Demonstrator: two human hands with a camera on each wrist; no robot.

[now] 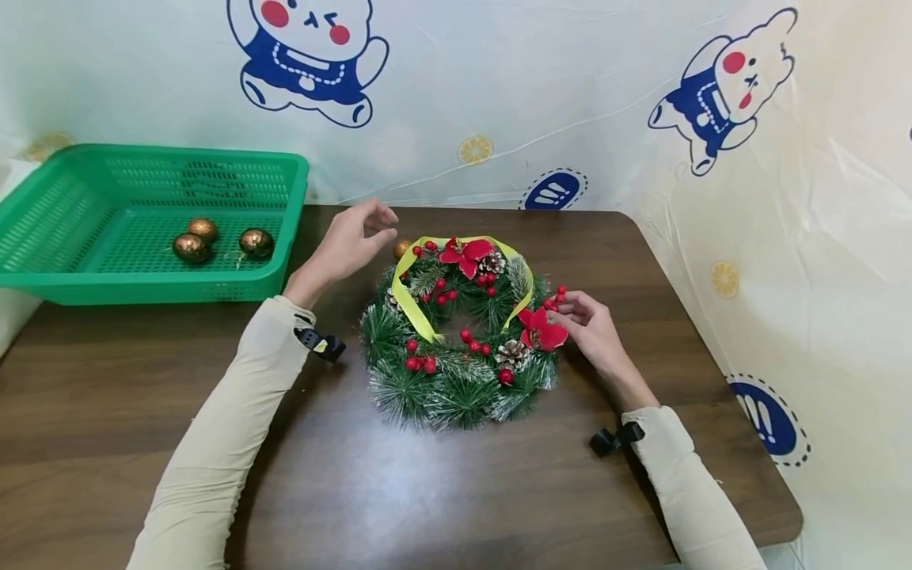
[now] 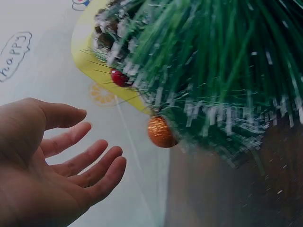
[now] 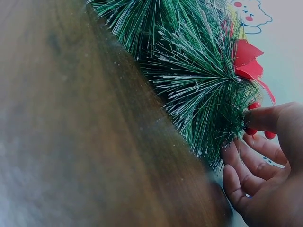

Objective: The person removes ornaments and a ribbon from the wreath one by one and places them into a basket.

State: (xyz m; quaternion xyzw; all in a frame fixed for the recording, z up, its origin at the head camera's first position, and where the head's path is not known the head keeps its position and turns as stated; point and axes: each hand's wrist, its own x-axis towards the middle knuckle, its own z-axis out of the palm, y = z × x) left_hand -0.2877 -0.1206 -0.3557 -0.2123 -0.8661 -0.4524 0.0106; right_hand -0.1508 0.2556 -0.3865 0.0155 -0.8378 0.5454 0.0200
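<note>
A green Christmas wreath (image 1: 463,388) with frosted needles, red berries, pinecones, red flowers and a yellow ribbon (image 1: 409,305) lies on the table. At its upper left edge a gold ball ornament (image 1: 401,249) shows; in the left wrist view this ball (image 2: 162,131) sits against the needles. My left hand (image 1: 349,244) hovers just left of the ball, fingers loosely bent and holding nothing; the left wrist view shows a gap between hand (image 2: 71,161) and ball. My right hand (image 1: 593,331) holds the wreath's right edge beside a red flower (image 1: 543,329), thumb near the berries, fingertips partly behind needles (image 3: 208,109).
A green plastic basket (image 1: 142,289) stands at the table's back left, with several shiny bronze balls (image 1: 256,243) inside. The brown wooden table (image 1: 427,507) meets a printed cloth backdrop (image 1: 456,79) at the back and right.
</note>
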